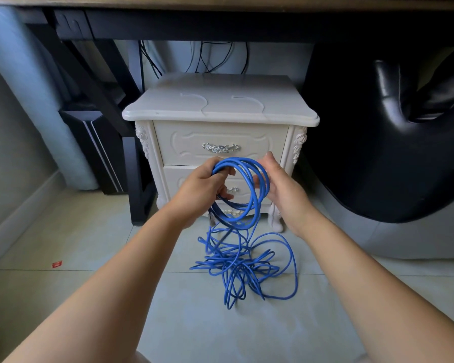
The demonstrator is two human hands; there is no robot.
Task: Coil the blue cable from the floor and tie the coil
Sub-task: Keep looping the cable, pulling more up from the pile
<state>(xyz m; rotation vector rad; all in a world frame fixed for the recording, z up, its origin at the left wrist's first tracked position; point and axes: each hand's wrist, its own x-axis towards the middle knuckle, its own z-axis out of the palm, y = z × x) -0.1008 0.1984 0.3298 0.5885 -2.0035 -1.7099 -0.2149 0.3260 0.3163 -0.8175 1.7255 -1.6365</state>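
A long blue cable lies partly in a loose tangle (243, 265) on the tiled floor. Several loops of it are gathered into a coil (252, 189) held up in front of the white cabinet. My left hand (202, 191) grips the left side of the coil, fingers curled round the strands. My right hand (278, 184) holds the right side, thumb above and fingers behind the loops. A clear plug end (211, 218) dangles below my left hand. From the coil's bottom the cable runs down to the tangle.
A white two-drawer cabinet (220, 111) stands right behind the coil, under a dark desk (168, 24). A black padded chair (393, 142) fills the right side. A black desk leg (134, 179) stands left of the cabinet. A small red scrap (57, 264) lies on the floor at left.
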